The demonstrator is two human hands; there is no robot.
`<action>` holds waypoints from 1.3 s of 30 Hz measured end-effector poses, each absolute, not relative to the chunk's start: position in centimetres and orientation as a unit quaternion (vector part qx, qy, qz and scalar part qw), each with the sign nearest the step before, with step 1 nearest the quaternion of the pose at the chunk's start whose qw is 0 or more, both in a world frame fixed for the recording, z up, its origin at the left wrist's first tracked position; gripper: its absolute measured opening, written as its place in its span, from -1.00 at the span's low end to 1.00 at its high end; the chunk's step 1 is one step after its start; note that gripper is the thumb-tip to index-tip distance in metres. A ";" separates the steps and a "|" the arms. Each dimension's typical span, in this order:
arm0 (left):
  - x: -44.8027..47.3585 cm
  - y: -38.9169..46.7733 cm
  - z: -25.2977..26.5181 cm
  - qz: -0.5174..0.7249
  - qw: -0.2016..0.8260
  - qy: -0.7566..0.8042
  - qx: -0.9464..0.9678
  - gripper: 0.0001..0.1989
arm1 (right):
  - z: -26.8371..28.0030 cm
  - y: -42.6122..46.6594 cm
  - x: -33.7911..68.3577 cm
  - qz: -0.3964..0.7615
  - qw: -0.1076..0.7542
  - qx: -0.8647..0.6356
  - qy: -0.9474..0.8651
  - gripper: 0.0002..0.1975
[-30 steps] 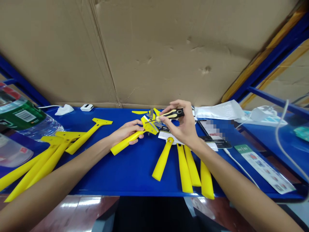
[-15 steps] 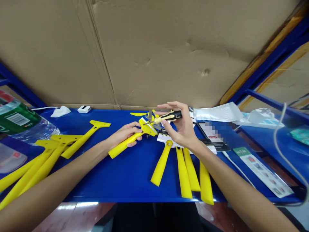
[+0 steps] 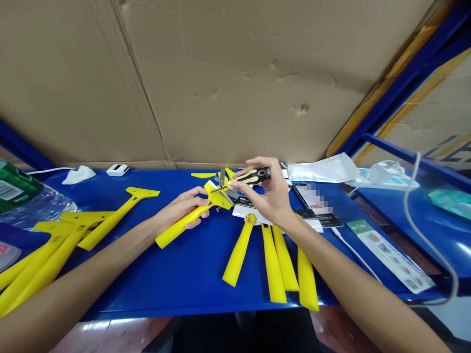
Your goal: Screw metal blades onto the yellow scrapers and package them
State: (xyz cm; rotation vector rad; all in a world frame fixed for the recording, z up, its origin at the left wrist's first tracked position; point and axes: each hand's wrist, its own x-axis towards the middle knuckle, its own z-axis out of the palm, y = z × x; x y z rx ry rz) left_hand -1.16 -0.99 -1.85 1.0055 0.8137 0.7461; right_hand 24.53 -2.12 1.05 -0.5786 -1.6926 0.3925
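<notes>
My left hand [image 3: 186,206] is closed around a yellow scraper [image 3: 183,226] near its head, the handle slanting down to the left. A metal blade edge shows along the scraper's head. In my right hand [image 3: 272,193] is a screwdriver [image 3: 246,179] with a cream and black handle, gripped by thumb and fingers. Its thin shaft reaches left over the scraper's head; whether the tip sits in a screw is too small to tell. Just behind the head lie loose yellow pieces [image 3: 203,175] and a metal blade [image 3: 222,176]. Small screws [image 3: 218,210] lie below the head.
Several yellow scrapers lie at the left [image 3: 117,220] and several more at front right [image 3: 239,252]. A water bottle [image 3: 33,198] stands far left. On the right are a phone [image 3: 312,200], a white cable [image 3: 356,255], a printed card [image 3: 393,257] and a white pouch [image 3: 324,169]. Cardboard [image 3: 221,88] walls the back.
The screwdriver's shaft has come down closer against the scraper's head, and my right fingers have drawn in around its handle. The whole view has shifted slightly.
</notes>
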 end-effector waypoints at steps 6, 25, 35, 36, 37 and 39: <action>-1.2 -1.0 -1.8 0.345 0.734 0.368 0.455 -0.68 | 1.3 -2.4 24.5 0.195 0.575 -0.222 -0.763 -0.40; -0.6 -1.3 -1.2 0.361 0.725 0.372 0.453 -0.65 | 1.6 -2.6 24.8 0.097 0.572 -0.230 -0.781 -0.48; -1.2 -0.9 -2.2 0.382 0.712 0.358 0.468 -0.66 | 2.6 -2.6 25.0 0.052 0.537 -0.248 -0.805 -0.81; -1.2 -0.9 -2.3 0.382 0.709 0.357 0.473 -0.66 | 2.7 -2.6 25.0 0.043 0.532 -0.254 -0.807 -0.82; -1.2 -0.9 -2.3 0.382 0.706 0.357 0.477 -0.65 | 2.8 -2.7 25.1 0.039 0.526 -0.254 -0.810 -0.81; -1.2 -1.0 -2.2 0.388 0.701 0.357 0.481 -0.64 | 2.9 -2.8 25.2 0.047 0.518 -0.243 -0.819 -0.76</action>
